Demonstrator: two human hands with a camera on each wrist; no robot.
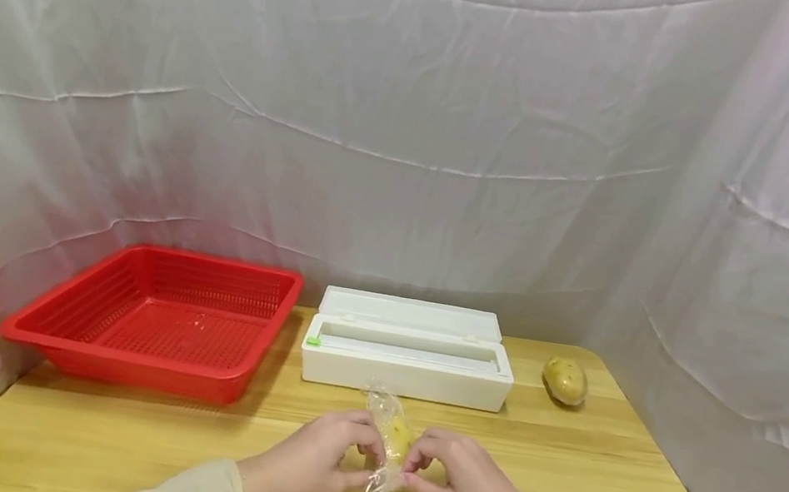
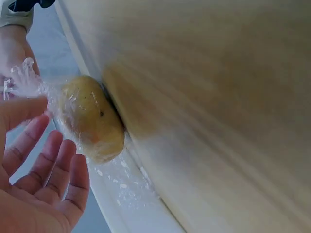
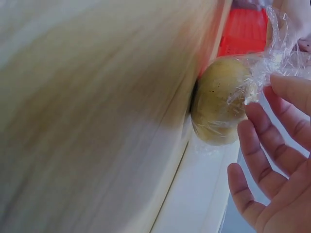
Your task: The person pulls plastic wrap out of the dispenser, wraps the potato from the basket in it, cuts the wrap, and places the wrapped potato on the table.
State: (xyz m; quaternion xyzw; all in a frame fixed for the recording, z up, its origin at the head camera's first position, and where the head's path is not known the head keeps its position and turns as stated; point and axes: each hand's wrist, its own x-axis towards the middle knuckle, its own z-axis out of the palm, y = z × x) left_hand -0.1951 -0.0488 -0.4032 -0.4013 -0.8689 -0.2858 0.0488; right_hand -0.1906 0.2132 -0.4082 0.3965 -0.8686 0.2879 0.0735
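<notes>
A yellow potato (image 1: 399, 440) sits on the table in front of me, loosely covered by clear plastic wrap (image 1: 384, 406). My left hand (image 1: 326, 459) pinches the gathered wrap between thumb and forefinger on the near left side of the potato. From the right, my right hand (image 1: 463, 483) pinches the bunched film close to the left fingertips. In the left wrist view the potato (image 2: 92, 119) shows through the film, and the left hand's other fingers (image 2: 60, 177) are spread loosely. The right wrist view shows wrinkled wrap (image 3: 277, 58) at the right thumb and forefinger, beside the potato (image 3: 218, 102).
Behind the hands stands a white wrap dispenser box (image 1: 406, 379) with its lid raised and a green slider (image 1: 314, 341) at its left end. To the left is a red plastic basket (image 1: 142, 370). Another potato (image 1: 565, 381), shiny with film, lies at the back right.
</notes>
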